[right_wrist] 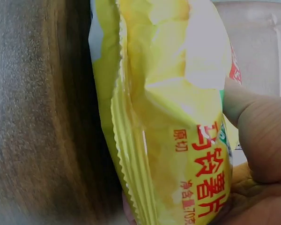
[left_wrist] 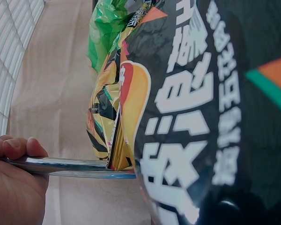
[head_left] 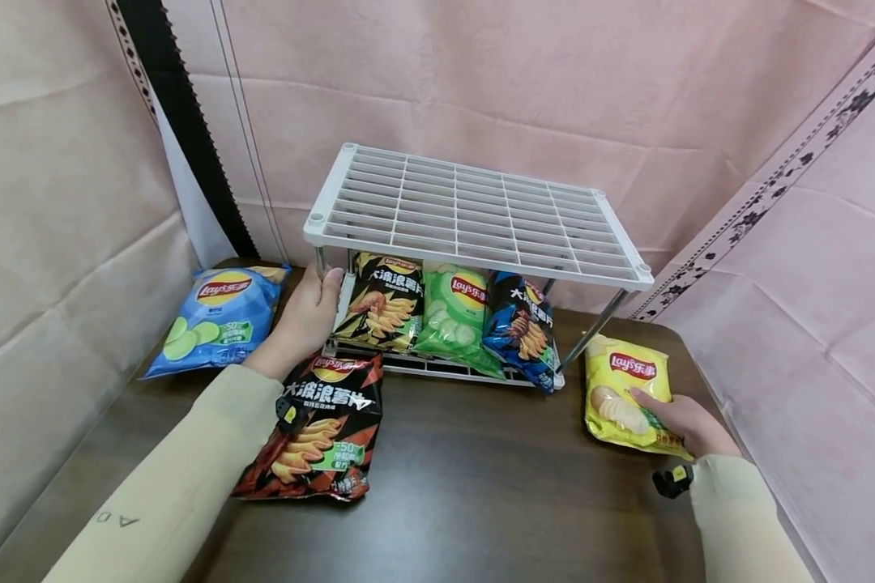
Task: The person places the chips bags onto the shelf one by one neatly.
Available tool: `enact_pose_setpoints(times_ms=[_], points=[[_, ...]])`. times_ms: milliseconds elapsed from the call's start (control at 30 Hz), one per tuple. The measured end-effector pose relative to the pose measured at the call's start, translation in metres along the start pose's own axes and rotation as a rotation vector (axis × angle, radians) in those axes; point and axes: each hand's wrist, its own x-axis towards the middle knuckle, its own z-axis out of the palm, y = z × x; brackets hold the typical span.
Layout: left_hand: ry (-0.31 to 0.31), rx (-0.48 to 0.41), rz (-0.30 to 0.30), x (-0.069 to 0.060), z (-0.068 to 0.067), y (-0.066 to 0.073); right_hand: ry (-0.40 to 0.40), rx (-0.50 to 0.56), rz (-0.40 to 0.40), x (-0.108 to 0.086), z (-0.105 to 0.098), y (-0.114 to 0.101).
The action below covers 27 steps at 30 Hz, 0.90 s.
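My left hand (head_left: 309, 312) grips the front left metal post (left_wrist: 70, 165) of a white two-tier rack (head_left: 467, 212); in the left wrist view its fingers curl round the post. On the right, my right hand (head_left: 693, 423) holds a yellow chip bag (head_left: 630, 393) by its lower right part, thumb across the front. Three bags stand on the rack's lower tier: a black and gold chip bag (head_left: 382, 304), a green chip bag (head_left: 454, 320) and a blue and black chip bag (head_left: 521, 328). Below my left wrist lies a black and red chip bag (head_left: 321, 437), partly hidden by the sleeve.
A light blue chip bag (head_left: 219, 320) lies at the left of the dark brown table (head_left: 496, 486), with part of another yellowish package behind its top corner. Pink cloth (head_left: 518, 89) hangs behind the rack and along both sides.
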Motion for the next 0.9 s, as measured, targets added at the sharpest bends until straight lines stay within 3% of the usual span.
enact_pose_setpoints(times_ms=[467,667,900], points=[[-0.002,-0.014,0.013,0.002,0.002,-0.001,0.022,0.052,-0.018,-0.005,0.004,0.001],[-0.020,-0.017,0.006,0.003,0.005,-0.001,0.123,0.066,-0.008,-0.014,0.008,0.004],[-0.023,0.001,0.017,0.004,0.005,0.000,0.235,0.119,-0.058,-0.025,0.018,0.003]])
